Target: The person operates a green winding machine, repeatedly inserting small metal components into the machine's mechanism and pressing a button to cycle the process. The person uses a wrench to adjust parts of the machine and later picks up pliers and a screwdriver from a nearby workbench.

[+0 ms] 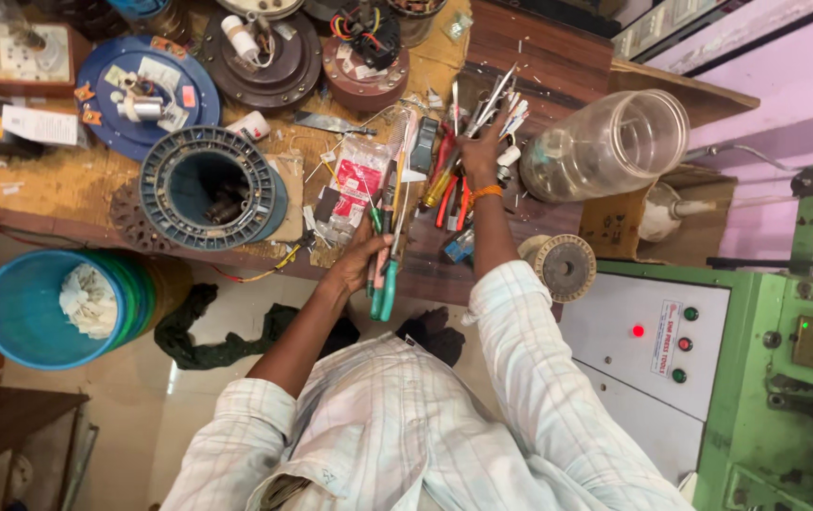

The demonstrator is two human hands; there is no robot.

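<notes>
My left hand grips a bundle of long hand tools, among them pliers with teal handles that hang over the bench's front edge. My right hand, with an orange band at the wrist, reaches further in and is closed on a fistful of slim metal tools that fan out above its fingers. Between the two hands lie more loose tools with red and yellow handles on the wooden workbench.
A blue round winding former sits left of my hands, with motor parts behind it. A clear plastic jar lies tipped at the right. A blue bin stands on the floor at the left, a green machine at the right.
</notes>
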